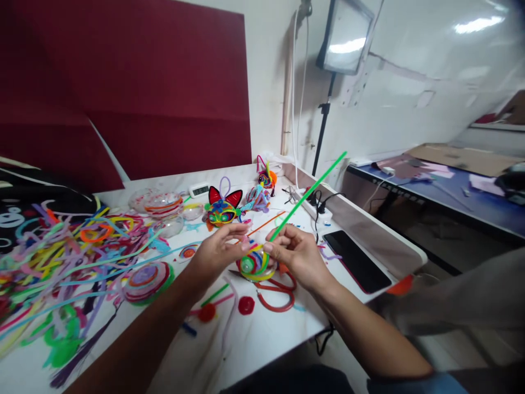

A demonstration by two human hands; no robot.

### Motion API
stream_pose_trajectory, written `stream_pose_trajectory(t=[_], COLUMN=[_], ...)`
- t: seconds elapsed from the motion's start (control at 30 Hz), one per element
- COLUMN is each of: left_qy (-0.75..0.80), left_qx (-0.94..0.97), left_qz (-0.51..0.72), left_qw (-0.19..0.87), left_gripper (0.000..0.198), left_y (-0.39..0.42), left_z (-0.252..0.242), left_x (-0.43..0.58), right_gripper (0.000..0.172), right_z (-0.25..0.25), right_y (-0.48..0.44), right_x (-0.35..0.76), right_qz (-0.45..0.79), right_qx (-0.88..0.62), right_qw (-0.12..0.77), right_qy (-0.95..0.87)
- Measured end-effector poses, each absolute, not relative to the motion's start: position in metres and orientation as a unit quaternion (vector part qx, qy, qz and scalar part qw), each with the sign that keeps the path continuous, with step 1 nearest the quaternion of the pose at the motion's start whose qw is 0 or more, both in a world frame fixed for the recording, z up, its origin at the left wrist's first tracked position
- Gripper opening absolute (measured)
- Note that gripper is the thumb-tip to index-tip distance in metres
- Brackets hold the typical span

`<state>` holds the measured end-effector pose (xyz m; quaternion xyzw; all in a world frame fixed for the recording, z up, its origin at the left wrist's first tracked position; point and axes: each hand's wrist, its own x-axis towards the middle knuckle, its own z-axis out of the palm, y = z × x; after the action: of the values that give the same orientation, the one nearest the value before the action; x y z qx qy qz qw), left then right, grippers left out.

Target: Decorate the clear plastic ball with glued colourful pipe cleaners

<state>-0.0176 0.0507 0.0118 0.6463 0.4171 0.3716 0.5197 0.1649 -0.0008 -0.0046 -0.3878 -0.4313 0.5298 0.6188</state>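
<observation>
Between my hands is a clear ball [251, 264] with coils of blue, red, yellow and green pipe cleaner on its surface. My left hand [217, 249] grips its upper left side with thumb and fingers. My right hand [298, 253], at its right side, pinches a long bright green pipe cleaner [309, 191] that points up and to the right. The lower end of this pipe cleaner is hidden by the fingers. Orange-handled scissors [283, 302] lie just below the ball, their blades partly covered. Near them are a red disc [246, 305] and an orange-red pompom-like piece [206, 312].
Loose pipe cleaners [98, 241] pile up at the left, beside a coiled pink disc [148, 282]. A decorated cat-eared ball [223, 207] stands behind my hands. To the right are a phone [356, 261], a power strip [318, 207] and the table's raised edge [369, 227].
</observation>
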Motion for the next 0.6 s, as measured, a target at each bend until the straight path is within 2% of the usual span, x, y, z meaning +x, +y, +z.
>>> stream_pose_trajectory(t=[0.13, 0.4, 0.6], left_qy=[0.39, 0.443, 0.446], left_qx=[0.654, 0.682, 0.664], left_qz=[0.341, 0.375, 0.39], left_qw=[0.552, 0.444, 0.455], left_gripper=[0.065, 0.066, 0.073], left_y=[0.036, 0.033, 0.035], left_z=[0.005, -0.012, -0.016], left_x=[-0.017, -0.018, -0.021], right_gripper=[0.043, 0.043, 0.042], right_z=[0.0, -0.007, -0.008], right_y=[-0.001, 0.002, 0.004], right_x=[0.156, 0.145, 0.142], right_qz=[0.526, 0.514, 0.519], right_qx=[-0.388, -0.378, -0.386], right_qw=[0.617, 0.608, 0.583], right_qy=[-0.438, -0.472, -0.491])
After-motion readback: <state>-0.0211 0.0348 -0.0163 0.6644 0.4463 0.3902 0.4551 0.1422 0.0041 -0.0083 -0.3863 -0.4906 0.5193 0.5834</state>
